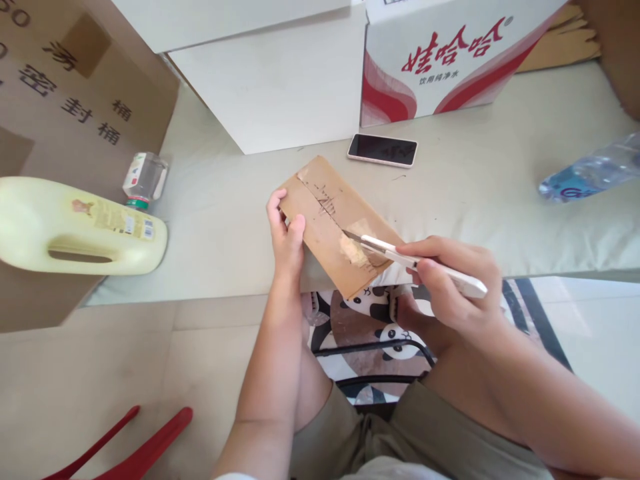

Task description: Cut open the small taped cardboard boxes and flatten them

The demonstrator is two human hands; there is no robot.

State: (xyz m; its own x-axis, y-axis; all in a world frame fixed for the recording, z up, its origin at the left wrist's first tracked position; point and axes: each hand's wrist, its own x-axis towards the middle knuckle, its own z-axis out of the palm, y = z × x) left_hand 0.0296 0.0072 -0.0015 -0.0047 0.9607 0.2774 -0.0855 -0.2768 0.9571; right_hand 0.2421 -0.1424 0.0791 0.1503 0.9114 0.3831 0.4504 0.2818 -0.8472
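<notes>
A small brown cardboard box [315, 217] lies tilted in front of me, partly over the front edge of the cloth-covered surface. My left hand [286, 233] grips its left end, thumb on top and fingers around the side. In my right hand [463, 280] is a white utility knife [425, 260], its blade out. The blade tip touches the box top at the dark seam running along its middle. Beside the tip, a torn, pale patch [353, 250] shows on the cardboard. The fingers under the knife handle are partly hidden.
Behind the box lies a phone [383, 150], in front of a white box [280, 93] and a red-and-white carton [440, 73]. A large yellow jug [85, 227] and a small clear bottle [145, 179] lie left. A water bottle [590, 173] lies right.
</notes>
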